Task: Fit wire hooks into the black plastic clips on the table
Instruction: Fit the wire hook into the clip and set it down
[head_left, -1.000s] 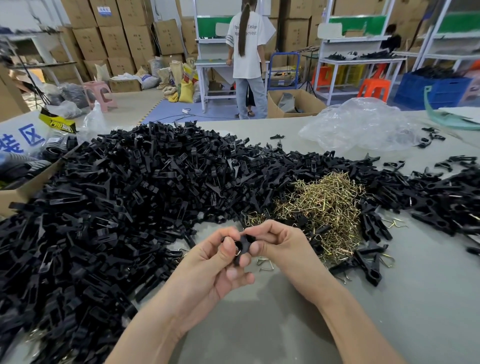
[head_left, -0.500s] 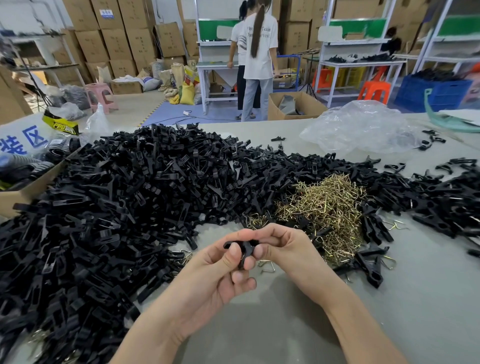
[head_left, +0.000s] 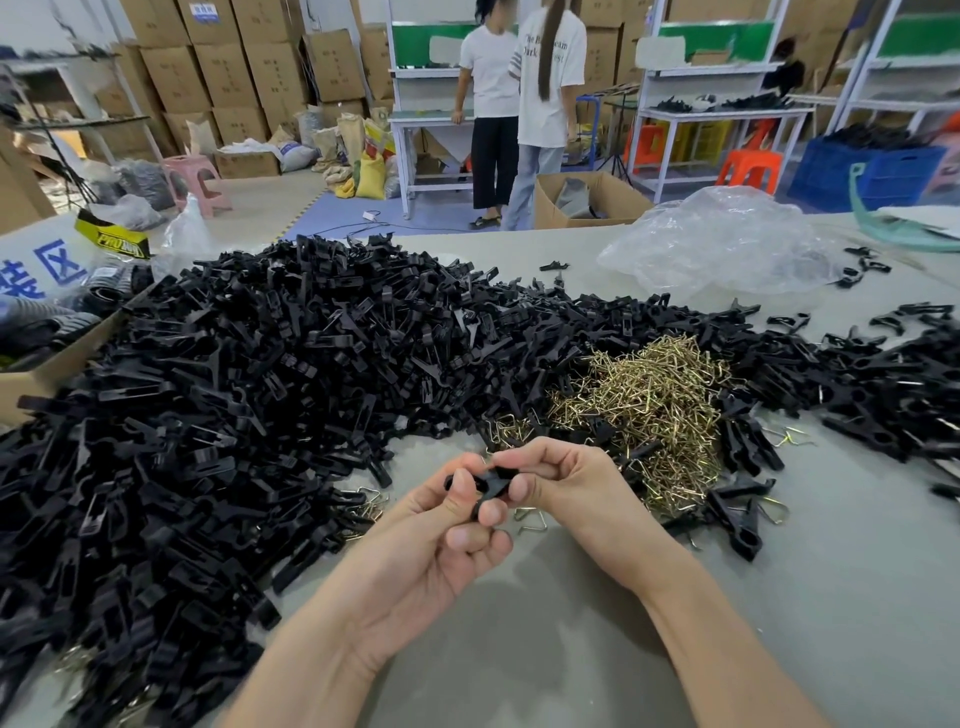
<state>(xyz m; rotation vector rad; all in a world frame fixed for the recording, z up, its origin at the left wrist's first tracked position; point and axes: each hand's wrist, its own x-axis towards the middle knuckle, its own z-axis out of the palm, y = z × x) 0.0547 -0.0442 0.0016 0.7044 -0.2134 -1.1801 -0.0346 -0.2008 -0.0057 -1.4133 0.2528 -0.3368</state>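
Both my hands meet over the grey table (head_left: 597, 649) and hold one black plastic clip (head_left: 485, 483) between them. My left hand (head_left: 441, 540) grips its left end with thumb and curled fingers. My right hand (head_left: 566, 488) pinches its right end. Whether a wire hook sits in the clip is hidden by my fingers. A heap of brass-coloured wire hooks (head_left: 649, 405) lies just beyond my right hand. A huge pile of black clips (head_left: 234, 405) covers the table's left and middle. A loose hook (head_left: 532, 522) lies under my hands.
More clips (head_left: 893, 384) spread to the right, some with hooks (head_left: 743, 525). A crumpled clear plastic bag (head_left: 722, 244) lies at the back right. A cardboard box (head_left: 31, 384) stands at the left edge. Two people (head_left: 519, 98) stand by a workbench behind the table.
My hands stay together on the same clip, turning it slightly. The people in the background have shifted, and a second person has come into view.
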